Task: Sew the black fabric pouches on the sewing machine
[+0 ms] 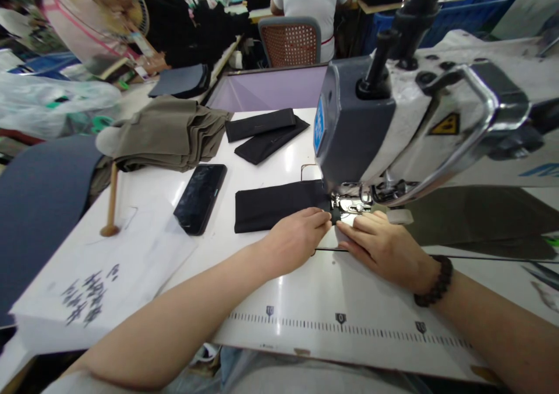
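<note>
A folded black cloth piece [275, 205] lies flat on the white table, its right end at the presser foot of the sewing machine [356, 126]. My left hand [297, 237] has its fingers closed together on the front edge of that cloth, just left of the foot. Close beside it, my right hand [379, 242] rests in front of the metal needle plate [353, 203]. Its index finger reaches the cloth's corner, and its fingers are spread. A dark braided bracelet [434, 280] circles the right wrist.
Left of the cloth lies a black phone [201, 199]. Behind are two black folded pieces [266, 129] and a brown-grey cloth stack [170, 132]. Olive cloth [484, 216] lies right, under the machine arm. Marked paper [91, 283] is front left. A person [305, 4] sits beyond.
</note>
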{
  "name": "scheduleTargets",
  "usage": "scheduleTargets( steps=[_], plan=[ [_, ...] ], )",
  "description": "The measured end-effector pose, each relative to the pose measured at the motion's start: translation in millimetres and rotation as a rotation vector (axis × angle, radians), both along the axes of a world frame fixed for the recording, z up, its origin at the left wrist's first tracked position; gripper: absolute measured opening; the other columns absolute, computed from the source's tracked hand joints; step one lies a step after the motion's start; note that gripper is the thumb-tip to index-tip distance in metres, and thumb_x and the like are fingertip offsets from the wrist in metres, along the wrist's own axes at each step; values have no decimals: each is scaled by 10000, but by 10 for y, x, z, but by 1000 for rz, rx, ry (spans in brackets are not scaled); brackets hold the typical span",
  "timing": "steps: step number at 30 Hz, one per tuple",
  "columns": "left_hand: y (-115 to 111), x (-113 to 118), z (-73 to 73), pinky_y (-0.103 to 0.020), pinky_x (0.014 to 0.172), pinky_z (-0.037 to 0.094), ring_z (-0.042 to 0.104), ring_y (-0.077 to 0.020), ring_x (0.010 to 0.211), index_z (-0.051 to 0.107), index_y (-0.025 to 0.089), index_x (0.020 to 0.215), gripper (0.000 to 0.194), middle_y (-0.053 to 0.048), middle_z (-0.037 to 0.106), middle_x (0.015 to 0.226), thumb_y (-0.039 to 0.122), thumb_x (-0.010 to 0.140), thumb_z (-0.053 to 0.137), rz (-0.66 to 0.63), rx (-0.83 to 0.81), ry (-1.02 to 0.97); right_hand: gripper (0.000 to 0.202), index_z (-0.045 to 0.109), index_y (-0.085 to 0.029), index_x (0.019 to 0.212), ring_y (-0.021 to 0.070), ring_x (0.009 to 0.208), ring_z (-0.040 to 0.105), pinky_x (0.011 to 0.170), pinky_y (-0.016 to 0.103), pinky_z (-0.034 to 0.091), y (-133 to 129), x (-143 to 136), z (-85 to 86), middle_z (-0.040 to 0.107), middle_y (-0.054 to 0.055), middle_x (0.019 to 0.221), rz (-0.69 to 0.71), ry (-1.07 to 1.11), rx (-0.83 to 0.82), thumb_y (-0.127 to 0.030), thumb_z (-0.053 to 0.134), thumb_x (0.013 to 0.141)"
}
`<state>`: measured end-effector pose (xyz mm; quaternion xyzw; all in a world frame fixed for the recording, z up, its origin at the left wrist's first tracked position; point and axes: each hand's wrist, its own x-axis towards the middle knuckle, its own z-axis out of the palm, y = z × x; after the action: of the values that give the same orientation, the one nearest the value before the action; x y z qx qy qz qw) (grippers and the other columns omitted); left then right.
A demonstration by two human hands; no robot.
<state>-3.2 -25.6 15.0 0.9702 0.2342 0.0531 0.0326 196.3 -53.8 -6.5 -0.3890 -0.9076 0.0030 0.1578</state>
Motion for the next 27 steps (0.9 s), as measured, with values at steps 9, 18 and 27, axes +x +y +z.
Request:
scheduleTargets(
  steps=[9, 18, 27],
  plan=[
    [223, 28, -31, -275, 906, 425, 509, -183, 1005, 573, 82, 953, 158, -89, 566, 1010, 124, 839, 471, 72, -74, -16, 281, 606, -118, 959, 174, 687, 490, 658, 304, 377, 9, -10, 13, 559, 60, 734, -22, 11, -3, -315, 435, 856],
    [269, 55, -18, -270, 936, 398, 496, -188, 1045, 565, 84, 989, 183, -86, 560, 1062, 112, 838, 465, 112, -81, 20, 283, 604, -134, 968, 169, 696, 492, 664, 296, 384, 4, -5, 10, 573, 69, 762, -39, -10, -22, -324, 424, 860],
    [179, 44, -34, -263, 990, 325, 433, -179, 1158, 502, 70, 1110, 270, -116, 510, 1191, 116, 852, 438, 101, 26, 140, 250, 602, -119, 955, 152, 655, 506, 645, 291, 380, -7, -18, 35, 573, 64, 743, -38, 27, -39, -291, 454, 848]
  ],
)
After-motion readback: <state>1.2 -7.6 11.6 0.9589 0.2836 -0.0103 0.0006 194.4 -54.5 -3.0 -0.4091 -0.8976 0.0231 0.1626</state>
